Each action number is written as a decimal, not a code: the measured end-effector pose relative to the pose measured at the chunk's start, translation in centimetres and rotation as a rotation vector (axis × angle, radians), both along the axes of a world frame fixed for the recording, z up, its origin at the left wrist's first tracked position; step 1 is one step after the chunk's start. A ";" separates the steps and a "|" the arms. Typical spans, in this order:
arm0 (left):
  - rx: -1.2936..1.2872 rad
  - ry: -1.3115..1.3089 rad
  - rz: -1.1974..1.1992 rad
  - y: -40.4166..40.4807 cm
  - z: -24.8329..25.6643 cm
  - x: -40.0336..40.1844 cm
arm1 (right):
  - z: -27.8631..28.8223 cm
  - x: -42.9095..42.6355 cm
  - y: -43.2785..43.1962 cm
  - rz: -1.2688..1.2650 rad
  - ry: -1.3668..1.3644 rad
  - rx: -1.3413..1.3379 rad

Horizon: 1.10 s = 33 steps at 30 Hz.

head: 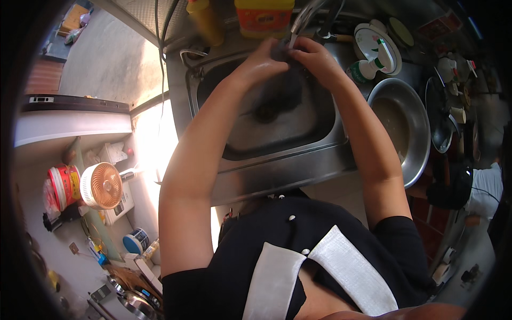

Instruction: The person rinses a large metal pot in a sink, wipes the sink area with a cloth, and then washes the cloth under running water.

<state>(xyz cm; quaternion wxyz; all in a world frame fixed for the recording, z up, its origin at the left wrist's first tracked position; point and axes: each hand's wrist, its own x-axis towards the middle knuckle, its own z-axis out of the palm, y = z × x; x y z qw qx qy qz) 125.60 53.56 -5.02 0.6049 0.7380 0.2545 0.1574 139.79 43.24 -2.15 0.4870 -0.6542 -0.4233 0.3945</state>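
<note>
At the back of the stainless-steel sink (326, 138), my left hand (264, 62) and my right hand (314, 58) meet under the faucet (298, 26). Between them they grip a small dark object (281, 50), blurred and partly covered by the fingers, so its kind cannot be made out. A stream of water (293, 41) runs down onto it. Both hands look wet. Below them, the basin holds a dark shape around its drain (268, 114), in shadow.
Right of the sink are a large metal basin (418, 120) holding cloudy liquid, a spray bottle (364, 70) and an enamel dish (364, 38). Behind it stand a yellow bottle (204, 20) and a red-and-yellow tub (264, 20). A fan (102, 186) is at left; a person (484, 192) is far right.
</note>
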 end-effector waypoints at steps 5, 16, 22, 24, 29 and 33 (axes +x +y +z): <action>0.429 0.088 0.042 -2.2 0.4 1.2 | 0.9 -0.9 -0.2 0.076 0.386 -0.036; -0.340 -0.231 0.252 -2.8 0.0 1.4 | -10.9 -1.8 -2.0 0.092 -0.007 0.070; -0.319 -0.116 0.420 0.0 -1.3 -4.9 | -7.6 -0.9 -0.2 -0.132 0.086 -0.330; -0.168 0.149 0.344 1.2 -6.7 -7.3 | -5.8 -1.5 0.5 -0.029 -0.132 -0.209; 0.132 0.044 0.084 -2.0 -7.5 -4.2 | -4.0 -2.5 1.0 0.219 -0.476 -0.053; -0.221 -0.303 0.139 -4.8 -5.4 0.0 | -2.4 -1.5 0.8 0.197 0.097 -0.075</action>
